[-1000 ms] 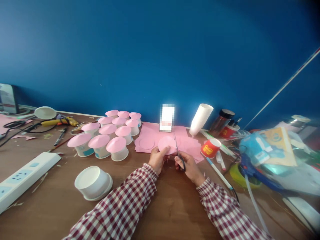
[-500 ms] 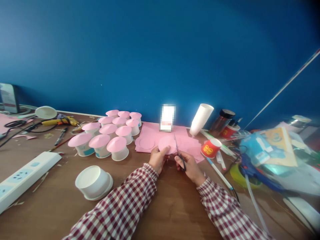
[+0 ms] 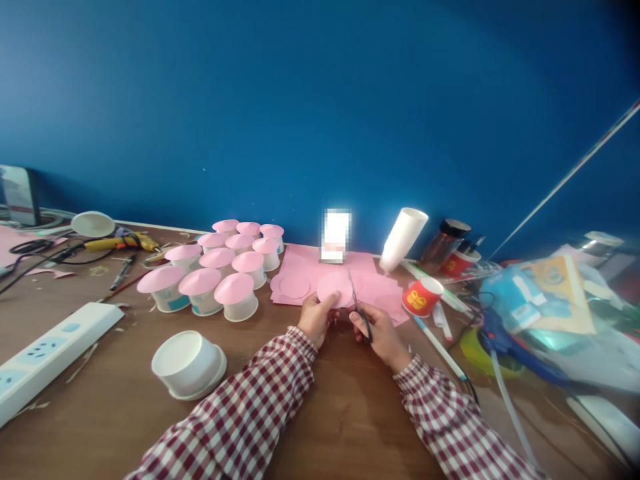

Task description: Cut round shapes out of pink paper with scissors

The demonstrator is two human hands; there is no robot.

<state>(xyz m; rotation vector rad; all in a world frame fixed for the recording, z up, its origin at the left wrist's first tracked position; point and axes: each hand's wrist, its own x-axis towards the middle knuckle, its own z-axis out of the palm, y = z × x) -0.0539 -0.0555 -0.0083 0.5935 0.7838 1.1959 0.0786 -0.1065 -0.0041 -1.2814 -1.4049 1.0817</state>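
Between the left fingers (image 3: 329,303) a pink disc (image 3: 332,284) is pinched; the right fingers (image 3: 370,311) grip scissors (image 3: 367,325) beside it.

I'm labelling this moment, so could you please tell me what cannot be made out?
All in the head view:
Bright panel: its content, pixelated over.
Left hand: its fingers, partly hidden beneath the pink disc.
Power strip: its near end, cut off by the left edge.
Blue-and-yellow packaging: its detail, lost to blur.
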